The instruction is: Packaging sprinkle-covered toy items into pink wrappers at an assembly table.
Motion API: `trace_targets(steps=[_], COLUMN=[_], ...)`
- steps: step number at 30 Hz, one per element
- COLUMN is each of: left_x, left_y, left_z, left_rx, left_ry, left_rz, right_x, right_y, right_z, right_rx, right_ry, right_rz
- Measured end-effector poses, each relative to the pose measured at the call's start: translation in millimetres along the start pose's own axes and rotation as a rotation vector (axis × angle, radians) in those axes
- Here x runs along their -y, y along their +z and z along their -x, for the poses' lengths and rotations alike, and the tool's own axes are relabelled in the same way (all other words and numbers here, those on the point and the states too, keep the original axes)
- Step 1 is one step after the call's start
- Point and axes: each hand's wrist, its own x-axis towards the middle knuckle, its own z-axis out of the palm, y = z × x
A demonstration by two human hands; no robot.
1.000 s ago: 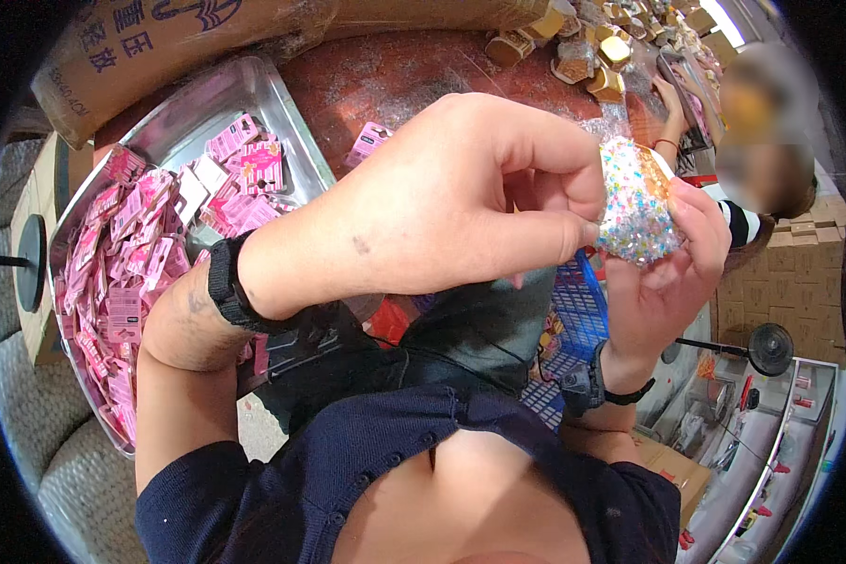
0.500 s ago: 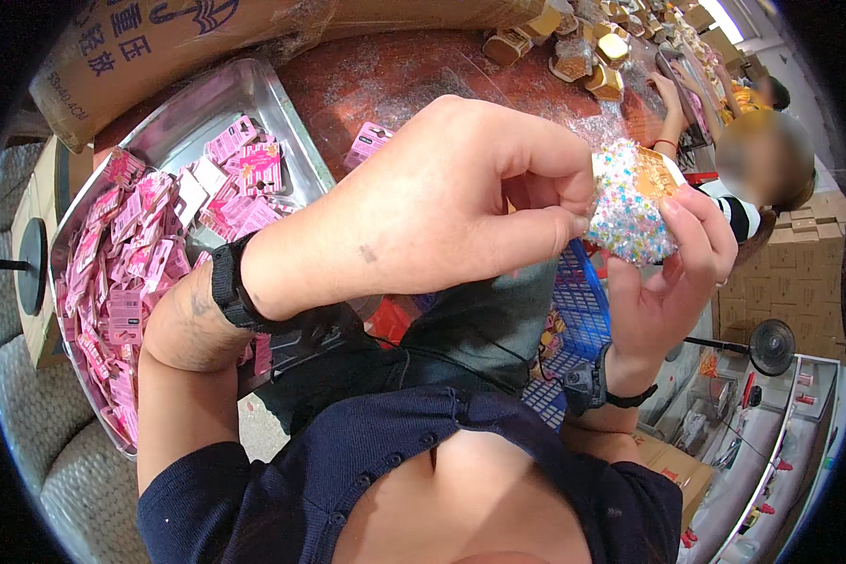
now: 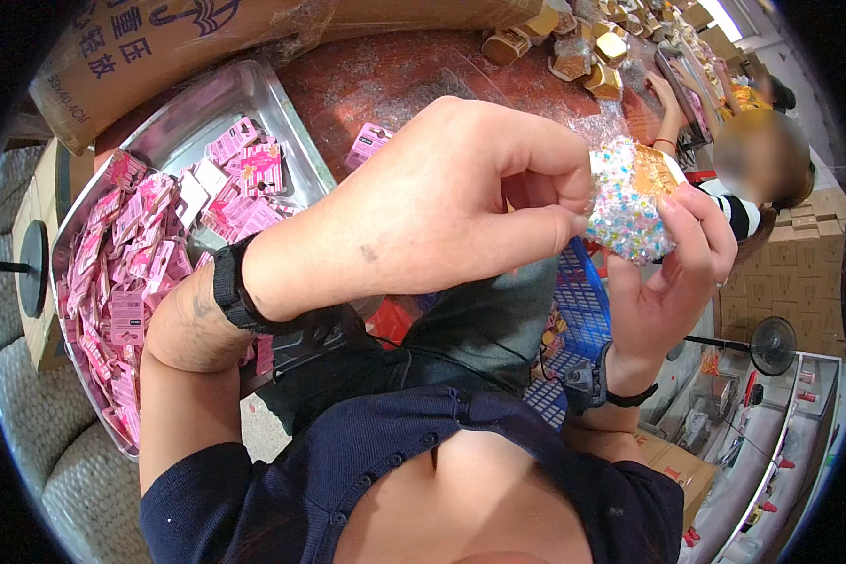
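In my right hand [image 3: 677,235] is a palm-sized piece packed with small shiny pastel beads in pink, blue and white, with a gold patch [image 3: 655,174] at its upper right; the beads [image 3: 625,202] face me. My right fingers and thumb grip it from the right and below. My left hand [image 3: 498,197] reaches across from the left, thumb and index finger pinched together at the piece's left edge. Whatever lies between those fingertips is hidden. Left of my left forearm, a metal tray [image 3: 287,122] holds many pink printed cards [image 3: 127,273].
One pink card [image 3: 369,143] lies on the reddish table [image 3: 385,75], beyond my left wrist. Several gold-topped containers [image 3: 603,80] stand at the back. A large cardboard box [image 3: 282,23] borders the far left. Below my hands sits a blue plastic basket [image 3: 578,301]. Another person's hand [image 3: 665,94] works at the right.
Both hands stay almost in place. The bead-covered piece has tilted very slightly in my right hand.
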Motion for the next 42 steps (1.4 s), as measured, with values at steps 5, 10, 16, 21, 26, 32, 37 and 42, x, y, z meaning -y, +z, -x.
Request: trace_targets(steps=[5,10,16,21,26,32,37,42], left_x=[0.0,-5.6,-1.6,-0.8,-4.9,-4.8,-0.6,0.5], left_y=[0.1,-0.9,-1.4,-1.4,-2.4,-7.9,-5.0,-6.8], left_z=[-0.1,-0.1,-0.1,0.4,0.1,-6.5,-7.0,-7.4], left_rx=[0.004,0.025,0.013,-0.019,-0.024,0.02,-0.053,-0.047], left_ry=[-0.044,-0.147,-0.069,0.029,-0.083,-0.251,-0.239,-0.137], left_rz=[0.04,0.127,0.058,-0.069,-0.044,0.0,0.137,0.118], right_x=[2.5,3.5,5.2,9.2,8.1,8.7,7.1,12.4], right_y=[-1.2,-2.6,-2.0,-6.2,-1.4,-1.1,4.4,4.5], right_z=[-0.6,-2.2,-4.1,-3.9,-1.0,-2.5,-4.0,-9.9], right_rx=[0.0,0.011,0.018,0.043,0.054,0.11,0.091,0.064], right_ry=[0.007,-0.001,-0.019,-0.023,-0.048,-0.134,-0.123,-0.031], right_rz=[0.008,0.007,0.016,0.106,0.101,0.209,0.205,0.114])
